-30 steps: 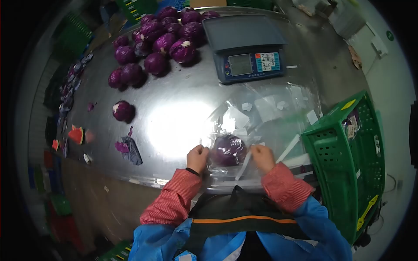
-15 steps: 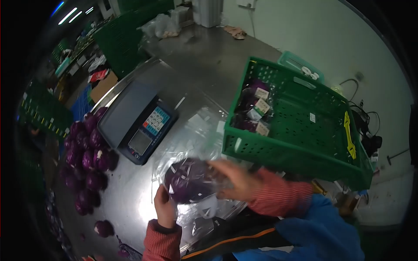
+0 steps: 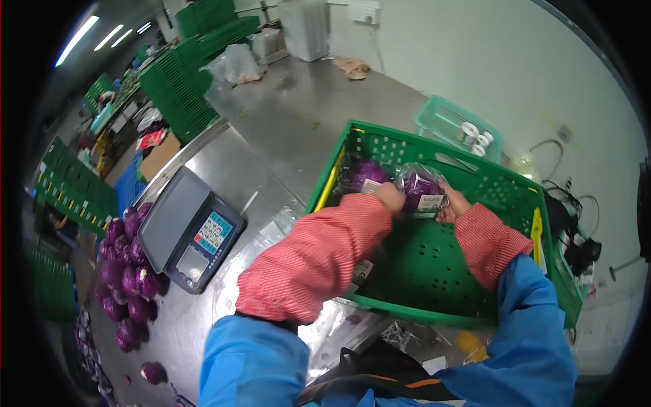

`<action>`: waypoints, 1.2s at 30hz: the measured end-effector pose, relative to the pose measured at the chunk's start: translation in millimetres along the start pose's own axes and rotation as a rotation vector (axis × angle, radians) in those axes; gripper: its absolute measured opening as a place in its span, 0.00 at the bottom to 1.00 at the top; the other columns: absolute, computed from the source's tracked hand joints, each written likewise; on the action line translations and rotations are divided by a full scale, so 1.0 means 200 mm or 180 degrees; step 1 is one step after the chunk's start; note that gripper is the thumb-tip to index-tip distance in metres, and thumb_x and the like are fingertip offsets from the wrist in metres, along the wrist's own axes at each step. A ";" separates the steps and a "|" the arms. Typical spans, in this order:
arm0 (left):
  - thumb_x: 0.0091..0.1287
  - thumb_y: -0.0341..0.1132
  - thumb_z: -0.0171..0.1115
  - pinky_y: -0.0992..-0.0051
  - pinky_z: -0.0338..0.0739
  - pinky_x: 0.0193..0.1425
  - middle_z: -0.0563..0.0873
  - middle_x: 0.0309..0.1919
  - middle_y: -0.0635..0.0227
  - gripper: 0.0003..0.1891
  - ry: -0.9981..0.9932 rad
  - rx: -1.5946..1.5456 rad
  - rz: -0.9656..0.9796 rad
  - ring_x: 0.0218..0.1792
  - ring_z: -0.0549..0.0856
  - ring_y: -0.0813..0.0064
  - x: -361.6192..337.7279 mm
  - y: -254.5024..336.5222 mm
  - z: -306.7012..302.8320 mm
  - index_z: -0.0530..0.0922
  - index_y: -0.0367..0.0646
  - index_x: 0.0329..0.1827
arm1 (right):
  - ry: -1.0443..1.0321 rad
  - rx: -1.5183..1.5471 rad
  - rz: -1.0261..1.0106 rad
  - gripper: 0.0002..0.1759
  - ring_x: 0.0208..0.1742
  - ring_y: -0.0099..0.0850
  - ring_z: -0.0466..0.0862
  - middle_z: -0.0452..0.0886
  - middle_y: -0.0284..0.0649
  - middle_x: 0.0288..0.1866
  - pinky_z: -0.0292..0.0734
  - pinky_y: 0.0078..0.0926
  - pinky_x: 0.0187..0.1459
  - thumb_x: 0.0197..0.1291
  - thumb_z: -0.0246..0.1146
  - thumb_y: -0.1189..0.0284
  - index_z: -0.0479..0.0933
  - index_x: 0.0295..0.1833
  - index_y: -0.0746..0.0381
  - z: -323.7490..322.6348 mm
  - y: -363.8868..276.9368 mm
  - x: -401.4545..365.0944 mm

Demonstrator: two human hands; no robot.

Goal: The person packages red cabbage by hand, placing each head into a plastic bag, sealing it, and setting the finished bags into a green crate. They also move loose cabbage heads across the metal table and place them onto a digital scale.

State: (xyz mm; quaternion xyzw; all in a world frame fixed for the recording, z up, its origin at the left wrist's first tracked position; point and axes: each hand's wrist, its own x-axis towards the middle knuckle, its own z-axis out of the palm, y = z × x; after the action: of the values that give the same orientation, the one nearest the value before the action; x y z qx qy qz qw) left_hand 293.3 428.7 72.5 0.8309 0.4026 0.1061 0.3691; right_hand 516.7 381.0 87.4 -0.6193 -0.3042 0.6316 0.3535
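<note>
A red cabbage in clear plastic wrap [image 3: 415, 183], with a white label on its front, is held between my two hands at the far side of the green crate [image 3: 441, 285]. My right hand [image 3: 454, 203] grips its right side, with the fingers curled around it. On the other side my left hand [image 3: 390, 197] presses against it, fingers partly hidden. Just left of it sits another wrapped, labelled cabbage [image 3: 367, 172] in the crate. The left sleeve covers much of the crate's left end, where part of another label [image 3: 361, 273] shows.
Left of the crate stands a digital scale [image 3: 196, 234] on the steel table [image 3: 285, 102]. Unwrapped red cabbages [image 3: 129, 271] are heaped beyond it. A teal basket [image 3: 441, 119] with white rolls stands behind the crate, against the wall.
Both hands have moved right and away from me, from over the table beside the scale into the crate, carrying the wrapped cabbage. The view has shifted too.
</note>
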 end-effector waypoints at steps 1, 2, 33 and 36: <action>0.64 0.33 0.56 0.68 0.84 0.38 0.86 0.33 0.54 0.11 -0.0258 0.1572 0.0523 0.31 0.88 0.61 0.03 0.02 0.00 0.81 0.34 0.41 | 0.0059 -0.0082 0.0277 0.34 0.18 0.28 0.70 0.76 0.36 0.25 0.77 0.35 0.25 0.58 0.56 0.39 0.76 0.44 0.62 -0.05 0.07 0.13; 0.61 0.35 0.57 0.65 0.83 0.40 0.86 0.34 0.53 0.12 -0.0069 0.1130 -0.0049 0.33 0.87 0.59 0.08 0.03 0.06 0.82 0.36 0.39 | 0.0060 -0.0209 0.0561 0.34 0.18 0.29 0.70 0.76 0.36 0.24 0.77 0.38 0.28 0.58 0.56 0.39 0.76 0.46 0.62 -0.09 0.13 0.24; 0.60 0.49 0.62 0.58 0.66 0.64 0.74 0.57 0.45 0.36 0.4798 0.1748 -0.2670 0.60 0.71 0.49 -3.37 -1.64 -0.64 0.64 0.35 0.67 | -0.2932 -0.2462 -0.0161 0.42 0.35 0.46 0.85 0.79 0.60 0.41 0.81 0.39 0.36 0.62 0.50 0.39 0.52 0.72 0.55 3.73 0.83 -0.73; 0.61 0.45 0.62 0.59 0.69 0.54 0.75 0.48 0.50 0.33 0.5347 0.0116 -0.2142 0.51 0.74 0.52 -3.41 -1.41 -0.53 0.65 0.38 0.66 | -0.2801 -0.1834 0.0886 0.55 0.52 0.61 0.78 0.66 0.73 0.58 0.79 0.51 0.49 0.53 0.41 0.26 0.36 0.76 0.49 3.91 0.94 -0.61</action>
State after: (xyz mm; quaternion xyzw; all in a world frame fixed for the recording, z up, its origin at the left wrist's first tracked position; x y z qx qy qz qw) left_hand -369.3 87.8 33.4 0.3240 0.7626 0.5577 -0.0479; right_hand -278.7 216.2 40.2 -0.4027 -0.4994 0.7631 -0.0782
